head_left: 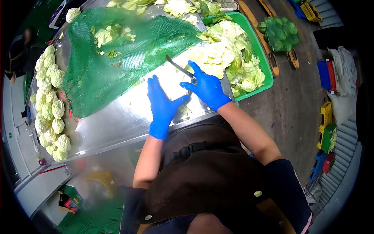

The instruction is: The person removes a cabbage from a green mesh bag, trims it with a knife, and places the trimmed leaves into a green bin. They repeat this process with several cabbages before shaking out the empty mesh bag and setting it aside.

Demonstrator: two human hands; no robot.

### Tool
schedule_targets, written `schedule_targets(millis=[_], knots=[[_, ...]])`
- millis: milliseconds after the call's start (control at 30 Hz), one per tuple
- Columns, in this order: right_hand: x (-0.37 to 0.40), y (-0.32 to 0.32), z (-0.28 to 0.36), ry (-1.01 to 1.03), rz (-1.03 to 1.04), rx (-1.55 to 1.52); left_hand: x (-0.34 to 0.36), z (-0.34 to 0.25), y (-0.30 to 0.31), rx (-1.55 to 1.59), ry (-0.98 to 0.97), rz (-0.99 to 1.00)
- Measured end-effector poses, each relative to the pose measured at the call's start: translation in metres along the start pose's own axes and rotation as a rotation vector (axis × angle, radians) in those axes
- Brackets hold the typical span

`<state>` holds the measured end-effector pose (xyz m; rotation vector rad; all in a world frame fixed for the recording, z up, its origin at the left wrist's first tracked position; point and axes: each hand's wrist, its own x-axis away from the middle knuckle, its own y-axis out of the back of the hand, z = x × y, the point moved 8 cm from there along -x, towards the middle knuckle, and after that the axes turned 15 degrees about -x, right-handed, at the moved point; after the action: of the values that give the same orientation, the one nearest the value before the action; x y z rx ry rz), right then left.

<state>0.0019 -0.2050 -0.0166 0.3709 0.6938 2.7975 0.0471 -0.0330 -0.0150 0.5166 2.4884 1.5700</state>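
My left hand (pixel 163 104), in a blue glove, lies with its fingers stretched forward and its thumb out to the right, low over the metal table (pixel 117 126). To its right, my right hand (pixel 209 89), gloved the same way, grips a knife (pixel 180 67) whose dark, slightly curved blade points up and left. Its index finger reaches forward past the knife, and the handle is mostly hidden. Just beyond it lies a heap of pale cabbage leaves (pixel 214 56). A small leaf scrap (pixel 185 111) rests below and between the hands.
A green mesh sack (pixel 87 84) is spread across the table, with leaf pieces on it. Trimmed cabbage heads (pixel 47 111) line the left edge. A green crate (pixel 269 76) of leaves stands at the right. Beyond it, a filled net sack (pixel 278 34) sits on a wooden pallet (pixel 249 17).
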Motion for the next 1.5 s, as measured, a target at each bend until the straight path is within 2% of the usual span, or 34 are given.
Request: schedule_targets(millis=[33,133,167,267,300,400,567,700,733,800,867,933,967,1067,1133,1200,1300,1333,1400,1467,1500], knots=[[0.002,0.001,0.012,0.194,-0.048,0.124,-0.005,-0.003,0.003,-0.013,-0.010,-0.029],[0.015,-0.014,0.015,0.178,0.069,0.168,-0.019,-0.008,0.010,0.057,0.021,0.057],[0.018,-0.017,0.018,0.135,0.123,0.295,-0.023,-0.004,0.007,-0.007,0.012,0.001],[-0.001,-0.020,0.006,0.133,0.058,0.356,-0.023,-0.016,0.013,-0.004,-0.014,0.040],[-0.006,-0.021,0.005,0.153,0.060,0.241,-0.022,-0.016,0.010,-0.037,-0.009,0.032],[-0.003,-0.022,0.006,0.113,0.075,0.266,-0.026,-0.015,0.011,-0.023,-0.036,0.069],[0.006,-0.028,0.000,0.103,0.016,0.266,-0.028,-0.011,0.013,0.064,-0.114,0.017],[-0.020,-0.028,0.008,0.140,0.006,0.257,-0.031,0.001,0.002,0.150,0.076,0.176],[-0.028,-0.026,0.006,0.155,-0.009,0.273,-0.027,-0.001,0.002,0.084,0.022,0.125],[-0.061,-0.005,-0.006,0.012,0.091,0.226,-0.013,-0.009,-0.002,-0.045,-0.083,0.020],[-0.062,-0.001,-0.002,-0.012,0.195,0.110,-0.007,-0.008,-0.006,-0.023,-0.090,0.035],[-0.050,0.000,0.006,0.112,0.043,0.227,-0.010,0.004,-0.003,0.078,-0.072,0.025],[-0.041,0.004,0.010,0.207,-0.111,0.161,-0.011,0.008,0.001,0.108,-0.103,0.054],[-0.048,-0.001,-0.018,0.137,-0.094,0.209,0.011,0.025,0.008,0.156,-0.263,0.058],[-0.043,0.012,-0.034,0.053,-0.195,0.080,0.025,0.029,0.012,0.175,-0.289,0.057],[-0.036,0.015,-0.052,-0.043,-0.135,0.058,0.035,0.027,0.017,0.168,-0.294,0.064],[-0.017,-0.005,-0.075,-0.342,0.058,-0.330,0.035,0.031,0.011,0.223,-0.230,0.011],[-0.008,-0.011,-0.062,-0.319,0.058,-0.579,0.033,0.032,0.008,0.240,-0.199,-0.010],[0.001,-0.023,-0.058,-0.024,-0.070,-0.601,0.029,0.029,0.005,0.181,-0.100,-0.029],[0.020,-0.039,-0.033,-0.153,0.086,-0.582,0.024,0.030,0.003,0.171,-0.058,-0.042],[0.024,-0.036,-0.019,-0.173,0.134,-0.310,0.022,0.033,0.001,0.193,-0.060,-0.046]])
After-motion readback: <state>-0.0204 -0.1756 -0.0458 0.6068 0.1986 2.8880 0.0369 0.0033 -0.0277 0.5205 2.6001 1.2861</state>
